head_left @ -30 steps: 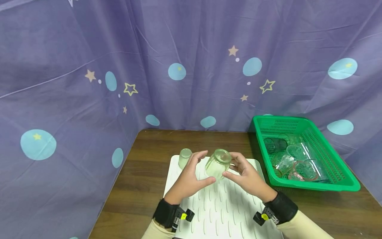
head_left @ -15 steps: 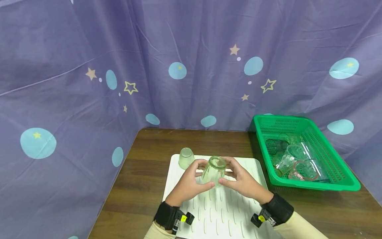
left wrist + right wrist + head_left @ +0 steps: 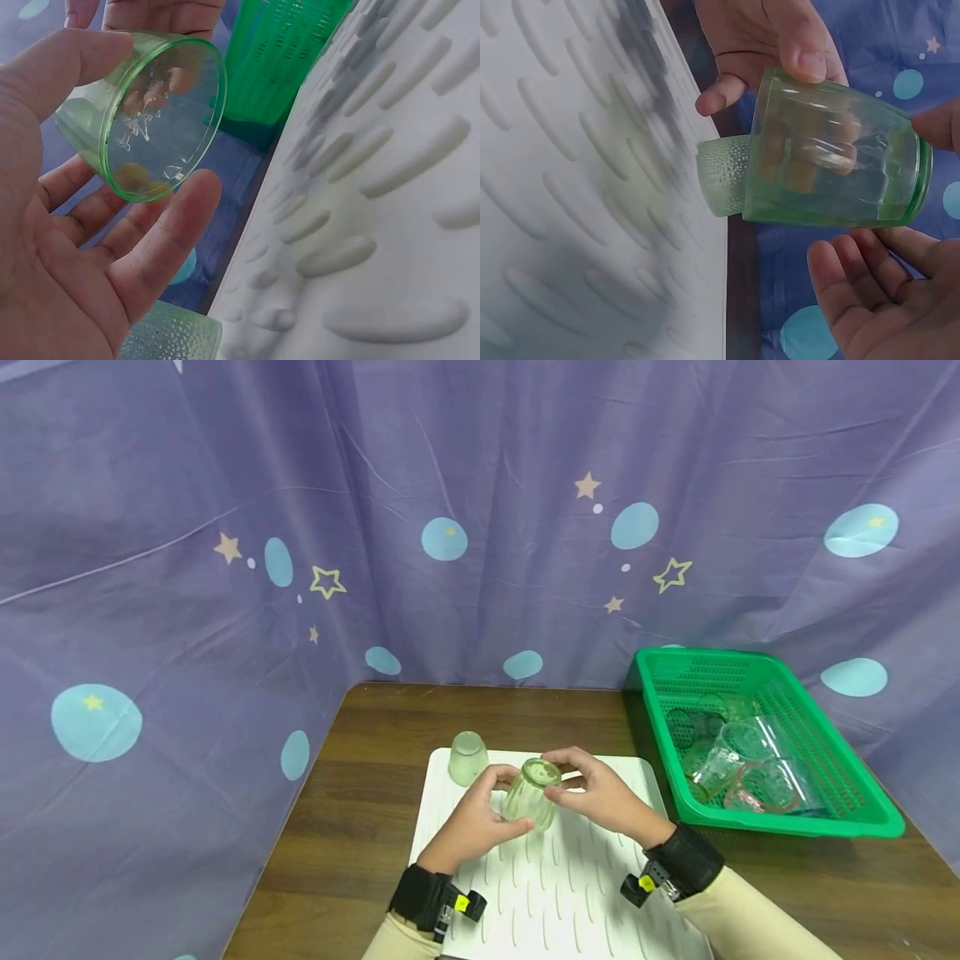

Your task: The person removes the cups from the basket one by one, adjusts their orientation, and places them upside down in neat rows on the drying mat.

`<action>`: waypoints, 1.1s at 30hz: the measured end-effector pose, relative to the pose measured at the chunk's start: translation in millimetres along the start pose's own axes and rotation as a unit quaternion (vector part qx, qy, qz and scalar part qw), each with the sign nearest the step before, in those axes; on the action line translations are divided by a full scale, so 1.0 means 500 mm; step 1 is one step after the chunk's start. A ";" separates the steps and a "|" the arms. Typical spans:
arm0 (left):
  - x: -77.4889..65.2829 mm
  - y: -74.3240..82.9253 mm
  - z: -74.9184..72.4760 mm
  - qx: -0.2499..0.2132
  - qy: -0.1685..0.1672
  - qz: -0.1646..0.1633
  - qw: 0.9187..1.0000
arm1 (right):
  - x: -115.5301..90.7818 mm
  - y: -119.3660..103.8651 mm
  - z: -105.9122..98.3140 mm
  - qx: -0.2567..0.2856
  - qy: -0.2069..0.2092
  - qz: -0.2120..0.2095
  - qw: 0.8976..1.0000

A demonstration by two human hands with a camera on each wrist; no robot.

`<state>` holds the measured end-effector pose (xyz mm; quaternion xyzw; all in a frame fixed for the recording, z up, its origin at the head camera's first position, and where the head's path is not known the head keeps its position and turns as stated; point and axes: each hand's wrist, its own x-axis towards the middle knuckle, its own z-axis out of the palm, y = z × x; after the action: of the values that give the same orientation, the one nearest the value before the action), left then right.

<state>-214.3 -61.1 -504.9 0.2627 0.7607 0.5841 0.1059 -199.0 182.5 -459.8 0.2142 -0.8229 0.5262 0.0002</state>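
A clear green glass tumbler [image 3: 529, 806] is held upside down over the white ridged mat [image 3: 558, 893], its wide mouth downward. My left hand [image 3: 474, 827] grips it near the rim, thumb on the near side and fingers behind. In the left wrist view the little finger stretches away from the rim. My right hand [image 3: 600, 793] pinches the tumbler's base between thumb and fingers; in the right wrist view the right thumb [image 3: 939, 126] lies at the base edge. A smaller frosted, pebbled green glass [image 3: 468, 760] stands upside down at the mat's far left corner.
On the right of the brown wooden table [image 3: 375, 793] stands a green plastic basket [image 3: 795, 827] with several clear and tinted glasses lying in it. A purple curtain [image 3: 495, 568] with stars and blue spots hangs behind and at the left.
The tumbler has come left and lower towards the mat. My left hand, apart from it a second ago, now grips it, and my right hand has shifted left and up to its base.
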 end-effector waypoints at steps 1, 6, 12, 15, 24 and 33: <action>0.000 -0.003 0.000 0.002 0.000 0.000 1.000 | 0.001 0.002 0.002 0.001 -0.001 0.003 1.000; -0.001 -0.013 -0.009 0.004 -0.007 -0.003 1.000 | 0.010 0.010 0.009 0.006 0.005 0.011 1.000; -0.005 0.002 -0.079 -0.017 0.005 0.037 0.999 | 0.033 0.025 0.011 0.001 0.059 0.019 0.998; -0.005 0.014 -0.118 -0.020 0.041 0.089 0.995 | 0.042 0.041 0.012 -0.012 0.088 0.027 0.996; 0.001 0.017 -0.190 -0.037 0.161 0.154 0.974 | 0.064 0.082 0.025 -0.063 0.116 0.035 0.991; 0.010 0.013 -0.195 -0.026 0.173 0.154 0.972 | 0.084 0.104 0.038 -0.103 0.134 0.036 0.985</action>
<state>-262.4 -138.4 -469.4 0.2693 0.7025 0.6492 -0.1117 -251.3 169.8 -504.0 0.1111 -0.8724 0.4621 0.1140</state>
